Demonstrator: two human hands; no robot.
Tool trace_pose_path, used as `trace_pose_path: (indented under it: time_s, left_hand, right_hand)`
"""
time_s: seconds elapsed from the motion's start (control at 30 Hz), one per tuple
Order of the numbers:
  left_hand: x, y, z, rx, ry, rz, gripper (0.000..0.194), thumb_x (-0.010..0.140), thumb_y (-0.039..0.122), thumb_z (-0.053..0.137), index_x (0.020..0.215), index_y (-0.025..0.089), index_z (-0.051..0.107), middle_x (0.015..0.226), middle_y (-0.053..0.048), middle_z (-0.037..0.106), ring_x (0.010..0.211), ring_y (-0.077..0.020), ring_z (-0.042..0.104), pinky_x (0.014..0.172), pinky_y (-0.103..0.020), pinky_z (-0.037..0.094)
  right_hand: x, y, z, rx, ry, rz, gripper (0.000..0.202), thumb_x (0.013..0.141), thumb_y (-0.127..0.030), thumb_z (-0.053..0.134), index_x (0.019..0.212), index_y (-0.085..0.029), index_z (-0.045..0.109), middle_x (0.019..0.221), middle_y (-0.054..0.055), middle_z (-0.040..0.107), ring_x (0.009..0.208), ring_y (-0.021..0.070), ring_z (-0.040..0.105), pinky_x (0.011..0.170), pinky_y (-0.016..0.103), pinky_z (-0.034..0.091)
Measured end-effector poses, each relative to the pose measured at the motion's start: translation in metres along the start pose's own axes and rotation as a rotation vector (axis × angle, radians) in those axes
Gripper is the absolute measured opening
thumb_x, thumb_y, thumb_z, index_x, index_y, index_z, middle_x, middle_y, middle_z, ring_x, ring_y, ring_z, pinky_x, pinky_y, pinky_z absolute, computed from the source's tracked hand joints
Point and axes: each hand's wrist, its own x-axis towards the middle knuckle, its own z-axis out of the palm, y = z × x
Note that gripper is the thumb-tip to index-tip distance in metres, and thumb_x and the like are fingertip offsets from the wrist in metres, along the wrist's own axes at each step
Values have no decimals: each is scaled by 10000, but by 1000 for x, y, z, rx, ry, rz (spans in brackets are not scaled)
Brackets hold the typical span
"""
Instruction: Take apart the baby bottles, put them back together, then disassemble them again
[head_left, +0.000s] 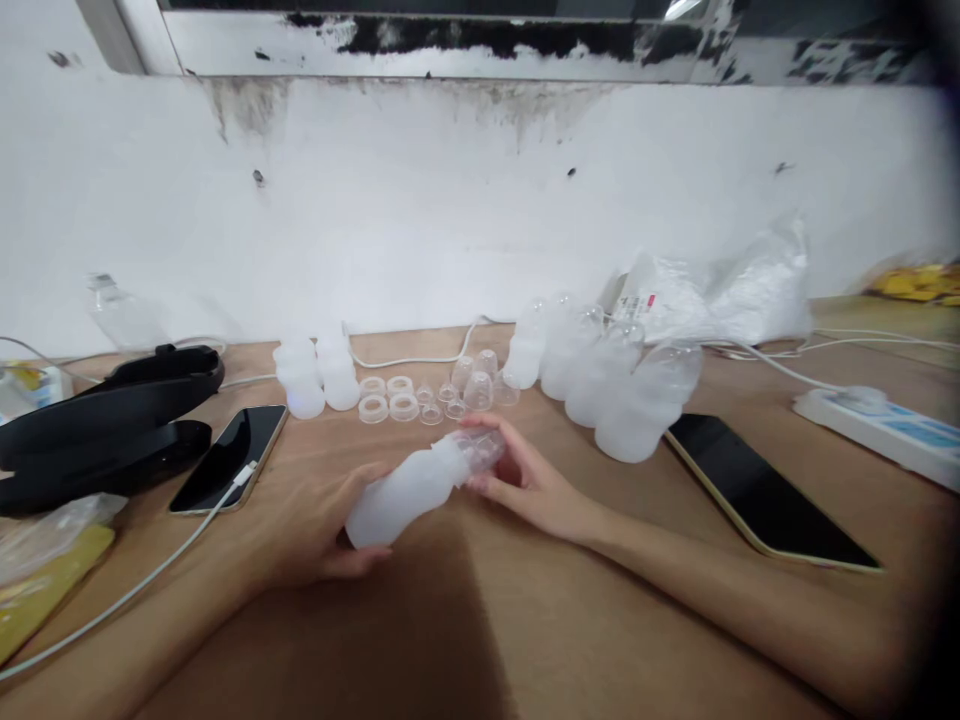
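Note:
A frosted white bottle (409, 495) is tilted over the wooden table, its clear domed cap (482, 450) pointing up and right. My left hand (337, 530) is wrapped round the bottle's base. Around the cap, the fingers of my right hand (529, 480) are closed. Behind them stand two white bottles without caps (300, 380), next to clear rings (373, 407), small clear nipples (430, 412) and several clear domes (478, 390). Several capped bottles (634, 415) are grouped to the right.
Two phones lie at the left (232, 460) and right (761, 490). A black strapped object (112, 410), a yellow packet (45, 580) and a white cable (135, 600) are on the left. Plastic bags (720, 290) lie by the wall; a power strip (885, 430) sits right.

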Motion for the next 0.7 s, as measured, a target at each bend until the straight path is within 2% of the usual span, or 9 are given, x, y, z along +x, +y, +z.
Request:
trace_pose_path:
  time_s: [0.13,0.3,0.47,0.6,0.7]
  left_hand:
    - [-1,-2,1,112,-114,100,650,684,442,523,1244,211,288,965,-62,628,758,-217,612,610,-281,462]
    - [0,5,-2,147,-93,159,631,675,434,506,1215,197,281,915,-59,637,729,-205,621,575,-260,461]
    - [1,13,-5,168,-144,143,567,684,437,483,1170,200,315,774,-22,635,622,-183,615,504,-241,432]
    - [0,13,-6,159,-164,142,525,673,440,493,1121,204,358,759,-22,634,616,-189,614,517,-250,433]
    - [-1,13,-5,123,-166,183,538,679,442,489,1133,199,334,768,-25,633,604,-183,609,520,-251,431]
  right_hand:
    - [-3,1,1,-27,-58,11,430,753,-278,571,1109,-251,331,993,34,498,852,155,518,729,314,453]
    - [-5,-1,0,-37,-86,12,364,783,-273,531,1097,-248,348,953,24,487,730,114,496,628,259,447]
    - [-5,-3,-3,-56,-89,26,305,806,-285,493,1077,-237,360,901,11,477,634,84,457,557,224,420]
    - [-5,-4,-4,-137,-144,-9,318,776,-255,529,1054,-213,381,963,31,476,735,112,486,629,255,425]
    - [-5,-5,-4,-157,-174,-12,323,759,-242,544,1037,-200,386,1005,48,470,794,135,492,661,279,422]
